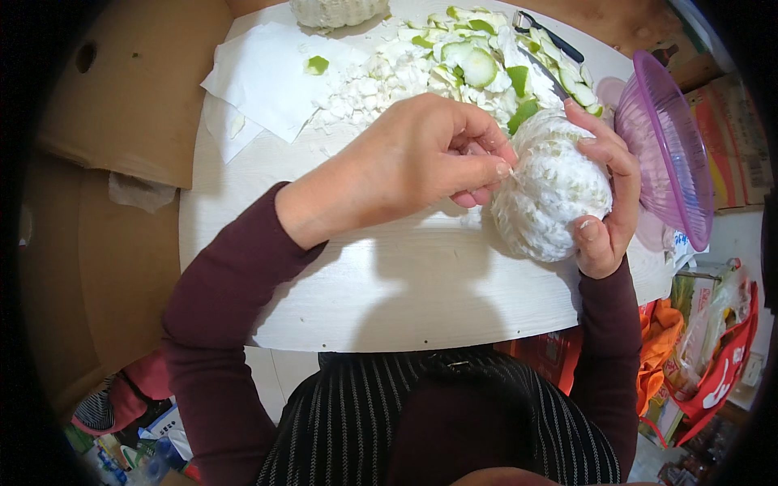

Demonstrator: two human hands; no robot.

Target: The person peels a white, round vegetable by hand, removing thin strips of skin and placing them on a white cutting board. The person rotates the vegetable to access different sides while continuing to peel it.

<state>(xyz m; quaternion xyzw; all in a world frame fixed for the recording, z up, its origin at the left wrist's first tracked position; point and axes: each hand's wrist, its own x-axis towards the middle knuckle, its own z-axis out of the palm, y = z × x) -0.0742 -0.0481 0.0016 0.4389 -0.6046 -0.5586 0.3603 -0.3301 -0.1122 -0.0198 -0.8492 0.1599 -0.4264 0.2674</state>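
A peeled pomelo with shaggy white pith (550,188) rests at the right of the pale table. My right hand (608,182) grips its right side, fingers at the top and thumb below. At its left side, my left hand (450,158) pinches a small bit of pith between thumb and forefinger. Just beyond lies a heap of white pith scraps (389,76) with green peel pieces (479,67). A knife blade (545,74) lies partly among the peel, its handle not visible. Near it is a black-handled peeler (556,42).
A purple ribbed plastic bowl (665,152) stands tilted at the right edge. Another peeled pomelo (338,12) sits at the far edge. White paper sheets (261,79) lie at the left, beside a cardboard box (121,103). Bags (723,370) stand below the table's right side.
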